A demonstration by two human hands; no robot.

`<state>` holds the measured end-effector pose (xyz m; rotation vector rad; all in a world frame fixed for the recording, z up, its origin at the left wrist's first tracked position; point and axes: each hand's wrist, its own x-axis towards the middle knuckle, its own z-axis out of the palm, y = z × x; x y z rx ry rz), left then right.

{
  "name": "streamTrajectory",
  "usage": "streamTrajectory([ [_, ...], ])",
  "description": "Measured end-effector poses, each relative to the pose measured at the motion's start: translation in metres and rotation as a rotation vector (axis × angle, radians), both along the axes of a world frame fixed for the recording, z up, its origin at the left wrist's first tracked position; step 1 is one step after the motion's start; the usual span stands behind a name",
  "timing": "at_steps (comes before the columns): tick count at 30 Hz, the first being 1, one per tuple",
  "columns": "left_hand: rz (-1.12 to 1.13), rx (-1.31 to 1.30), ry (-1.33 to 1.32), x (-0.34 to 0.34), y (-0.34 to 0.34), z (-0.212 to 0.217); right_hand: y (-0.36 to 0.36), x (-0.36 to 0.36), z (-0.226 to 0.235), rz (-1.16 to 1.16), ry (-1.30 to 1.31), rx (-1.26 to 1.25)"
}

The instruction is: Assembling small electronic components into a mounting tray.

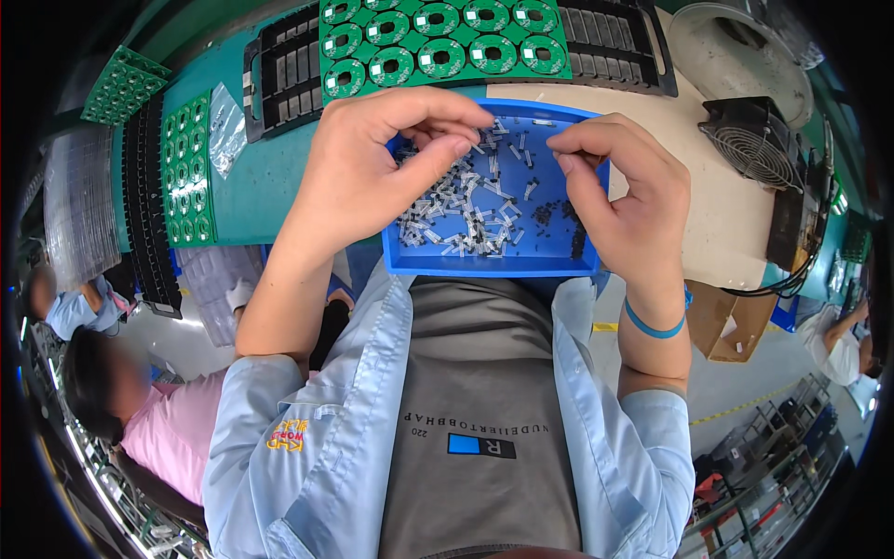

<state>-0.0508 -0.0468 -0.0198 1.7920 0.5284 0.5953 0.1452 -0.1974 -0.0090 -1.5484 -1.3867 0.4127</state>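
Small grey-and-black electronic components [466, 210] lay heaped in a shallow blue plastic tray [494, 263] that sat at the near edge of the workbench [717, 196], just in front of the person's chest. The left hand [372, 154] hovered over the tray's ten o'clock corner, its thumb and curled fingers [438, 154] pinched nearly closed at the top of the heap; whether a component sat between them could not be told. The right hand [624, 196] hung over the tray's two o'clock side, forefinger and thumb drawn tightly together, tips pointing toward the left hand, and any part held there was too small to see. A blue band [652, 328] circled the right wrist. At twelve o'clock from the tray, a green panel of round circuit boards [438, 42] rested on a black slotted rack [615, 47]. At nine o'clock, a narrower green circuit panel [186, 168] lay on the teal bench surface. At three o'clock stood a small black fan [754, 140]. A co-worker in a pink top [177, 429] sat at seven o'clock.
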Motion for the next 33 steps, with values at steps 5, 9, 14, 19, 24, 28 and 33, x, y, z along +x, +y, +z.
streamTrajectory([
  [5,-0.003,0.021,0.008,0.006,0.002,0.002,0.002,0.005,0.000,0.005,0.028,-0.026],
  [9,-0.024,0.031,-0.042,0.006,0.006,0.007,0.004,0.003,-0.003,0.015,0.222,-0.013],
  [14,-0.032,0.042,-0.271,0.028,0.016,0.026,0.017,0.004,0.015,0.019,0.678,0.052],
  [19,0.006,-0.055,-0.419,0.059,0.026,0.042,0.039,0.017,0.029,0.050,0.839,0.164],
  [24,0.009,-0.120,-0.472,0.072,0.039,0.032,0.061,0.023,0.030,0.059,0.860,0.281],
  [28,0.003,-0.122,-0.462,0.071,0.044,0.022,0.069,0.030,0.021,0.062,0.883,0.300],
  [33,-0.008,-0.122,-0.448,0.068,0.041,0.018,0.070,0.031,0.012,0.073,0.889,0.303],
])
